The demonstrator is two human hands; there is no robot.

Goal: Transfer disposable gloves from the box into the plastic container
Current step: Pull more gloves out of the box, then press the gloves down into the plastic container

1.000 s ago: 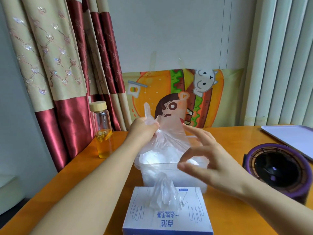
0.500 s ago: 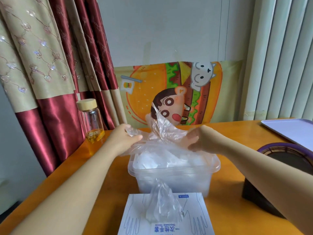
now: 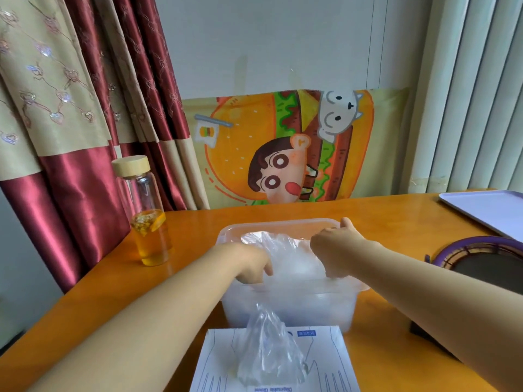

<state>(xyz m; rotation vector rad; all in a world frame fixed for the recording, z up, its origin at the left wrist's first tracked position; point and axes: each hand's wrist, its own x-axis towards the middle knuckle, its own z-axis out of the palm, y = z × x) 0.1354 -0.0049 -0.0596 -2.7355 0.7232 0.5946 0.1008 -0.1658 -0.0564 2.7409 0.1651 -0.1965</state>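
Note:
A clear plastic container (image 3: 277, 223) stands mid-table, holding several crumpled clear gloves. Both my hands are down inside it with one clear disposable glove (image 3: 285, 250) between them. My left hand (image 3: 252, 264) grips the glove's left edge, fingers pointing down behind the near wall. My right hand (image 3: 334, 247) grips its right side in a fist, thumb near the far rim. The fingertips are hidden by plastic. The white glove box (image 3: 218, 363) lies at the bottom edge, with another clear glove (image 3: 268, 352) sticking up from its slot.
A glass bottle (image 3: 147, 216) with a wooden lid and yellow liquid stands left of the container. A purple-rimmed round device (image 3: 481, 258) sits at the right, a pale tray (image 3: 486, 210) behind it. The orange table (image 3: 382, 216) ends at a curtain and wall.
Both hands took the glove, spread it above the container, then lowered it inside. The glove was held high in my left hand one second ago.

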